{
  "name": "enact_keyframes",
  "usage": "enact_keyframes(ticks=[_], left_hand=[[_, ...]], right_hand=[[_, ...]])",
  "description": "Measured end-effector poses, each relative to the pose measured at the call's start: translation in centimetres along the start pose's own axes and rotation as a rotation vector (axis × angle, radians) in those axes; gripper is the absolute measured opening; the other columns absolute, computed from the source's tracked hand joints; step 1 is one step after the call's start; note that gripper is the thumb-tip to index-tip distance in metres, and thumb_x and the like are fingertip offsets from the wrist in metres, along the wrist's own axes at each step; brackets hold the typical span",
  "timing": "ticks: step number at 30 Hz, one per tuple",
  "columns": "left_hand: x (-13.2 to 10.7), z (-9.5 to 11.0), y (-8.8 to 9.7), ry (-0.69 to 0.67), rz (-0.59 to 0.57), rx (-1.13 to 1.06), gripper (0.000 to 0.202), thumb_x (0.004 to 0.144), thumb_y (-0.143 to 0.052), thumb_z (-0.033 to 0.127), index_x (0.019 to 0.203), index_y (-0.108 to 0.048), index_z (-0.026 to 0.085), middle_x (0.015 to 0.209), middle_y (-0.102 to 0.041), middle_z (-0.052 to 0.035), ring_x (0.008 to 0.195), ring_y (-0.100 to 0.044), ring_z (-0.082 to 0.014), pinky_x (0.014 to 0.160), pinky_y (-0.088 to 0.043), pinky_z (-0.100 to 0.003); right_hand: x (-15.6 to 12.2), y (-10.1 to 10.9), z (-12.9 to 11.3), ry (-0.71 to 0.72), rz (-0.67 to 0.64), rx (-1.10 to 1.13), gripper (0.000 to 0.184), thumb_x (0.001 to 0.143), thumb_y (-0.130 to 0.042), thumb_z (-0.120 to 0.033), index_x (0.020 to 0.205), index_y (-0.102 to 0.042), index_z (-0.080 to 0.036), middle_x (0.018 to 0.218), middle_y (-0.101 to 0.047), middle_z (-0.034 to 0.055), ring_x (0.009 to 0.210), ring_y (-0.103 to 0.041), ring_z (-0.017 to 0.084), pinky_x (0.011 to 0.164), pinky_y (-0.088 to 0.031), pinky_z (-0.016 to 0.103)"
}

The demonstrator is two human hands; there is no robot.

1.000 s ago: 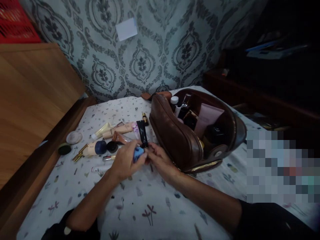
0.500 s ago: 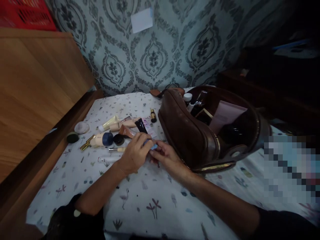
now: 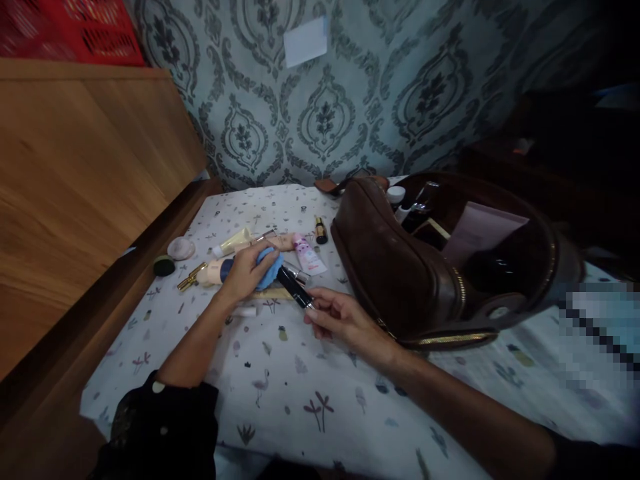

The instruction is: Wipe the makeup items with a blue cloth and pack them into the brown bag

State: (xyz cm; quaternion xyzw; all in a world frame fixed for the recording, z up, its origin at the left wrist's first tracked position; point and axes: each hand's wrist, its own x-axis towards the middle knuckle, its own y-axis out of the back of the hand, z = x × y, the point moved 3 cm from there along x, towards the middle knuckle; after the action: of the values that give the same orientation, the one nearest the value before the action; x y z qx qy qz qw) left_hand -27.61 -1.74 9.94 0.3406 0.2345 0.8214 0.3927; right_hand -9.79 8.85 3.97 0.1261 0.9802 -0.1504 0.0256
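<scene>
My left hand (image 3: pixel 247 271) is closed on a crumpled blue cloth (image 3: pixel 269 268), whose edge touches the upper end of a black tube (image 3: pixel 296 288). The fingertips of my right hand (image 3: pixel 343 317) pinch the tube's lower end, so it slants between both hands. Beneath and around my left hand lie a bottle with a dark blue cap (image 3: pixel 214 272), a yellowish tube (image 3: pixel 234 241), a pink-purple printed tube (image 3: pixel 308 255) and gold tubes (image 3: pixel 190 277). My left hand and the cloth hide part of this group.
An open brown bag (image 3: pixel 385 267) stands to the right, holding a pink tube (image 3: pixel 485 230) and a white-lidded container (image 3: pixel 396 194). A small gold-and-black bottle (image 3: pixel 321 230) lies beyond my hands. Left are a pale round case (image 3: pixel 181 248) and a wooden cabinet (image 3: pixel 95 153) bearing a red basket (image 3: pixel 100 33).
My hands have moved apart. The left has gone left with the blue cloth, now more visible; the right now holds a black tube. The view has shifted a little left.
</scene>
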Motion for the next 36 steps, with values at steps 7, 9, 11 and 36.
enact_keyframes(ticks=[7,9,11,36], left_hand=[[-0.5,0.9,0.4,0.043,0.163,-0.009,0.03,0.098,-0.048,0.045,0.085,-0.058,0.02,0.071,-0.058,0.0019,0.068,-0.053,-0.015,0.068,-0.043,-0.026],[-0.7,1.4,0.5,0.011,0.194,0.02,0.029,0.098,-0.048,0.045,0.084,-0.057,0.02,0.07,-0.058,0.0016,0.068,-0.053,-0.0155,0.068,-0.042,-0.027],[-0.7,1.6,0.6,0.001,0.214,0.03,0.03,0.099,-0.047,0.045,0.084,-0.056,0.021,0.07,-0.059,0.0014,0.066,-0.053,-0.0155,0.068,-0.042,-0.028],[-0.6,1.1,0.4,0.099,0.184,-0.111,0.033,0.096,-0.05,0.048,0.077,-0.055,0.021,0.062,-0.052,0.003,0.06,-0.049,-0.0142,0.059,-0.042,-0.025]], right_hand=[[-0.2,0.1,-0.3,-0.092,0.084,0.108,0.049,0.073,-0.075,-0.063,0.076,-0.062,-0.016,0.069,-0.063,0.001,0.051,-0.051,0.007,0.046,-0.035,0.022],[-0.4,0.1,-0.3,-0.122,0.087,0.096,0.052,0.074,-0.071,-0.067,0.078,-0.061,-0.016,0.065,-0.062,0.0005,0.048,-0.05,0.008,0.043,-0.033,0.022],[-0.5,0.1,-0.3,-0.14,0.083,0.075,0.054,0.074,-0.069,-0.069,0.082,-0.06,-0.017,0.062,-0.061,-0.0009,0.044,-0.048,0.008,0.04,-0.029,0.022],[-0.8,0.4,-0.4,0.057,0.178,-0.259,0.063,0.084,-0.045,-0.081,0.067,-0.052,-0.021,0.053,-0.055,-0.0008,0.041,-0.048,0.011,0.04,-0.034,0.024]])
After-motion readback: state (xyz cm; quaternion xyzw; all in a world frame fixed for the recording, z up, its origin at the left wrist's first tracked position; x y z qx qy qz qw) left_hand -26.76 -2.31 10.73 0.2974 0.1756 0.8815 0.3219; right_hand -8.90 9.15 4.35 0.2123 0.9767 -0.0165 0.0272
